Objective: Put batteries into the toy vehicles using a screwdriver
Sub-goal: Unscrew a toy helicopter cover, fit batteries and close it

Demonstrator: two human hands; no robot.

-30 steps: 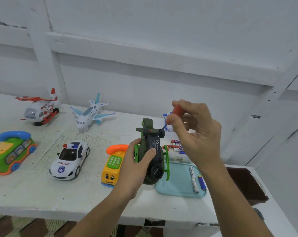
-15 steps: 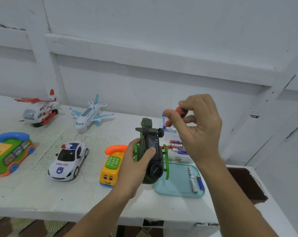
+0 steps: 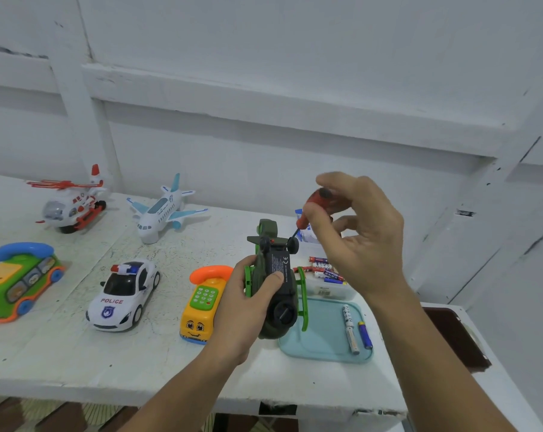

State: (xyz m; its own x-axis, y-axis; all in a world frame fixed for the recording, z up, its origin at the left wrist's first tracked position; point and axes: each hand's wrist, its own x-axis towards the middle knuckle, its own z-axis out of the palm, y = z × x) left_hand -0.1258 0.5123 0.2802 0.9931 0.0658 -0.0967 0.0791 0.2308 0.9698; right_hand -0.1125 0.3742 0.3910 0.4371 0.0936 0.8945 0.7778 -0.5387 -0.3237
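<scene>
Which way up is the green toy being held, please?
Belly up: the green toy shows its wheels and black label panel, gripped by the left hand.

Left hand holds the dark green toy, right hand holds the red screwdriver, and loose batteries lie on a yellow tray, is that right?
Not quite. The head view shows the tray is light blue, not yellow. The rest stands: the left hand holds the dark green toy, the right hand holds the red screwdriver, and loose batteries lie on the tray.
</scene>
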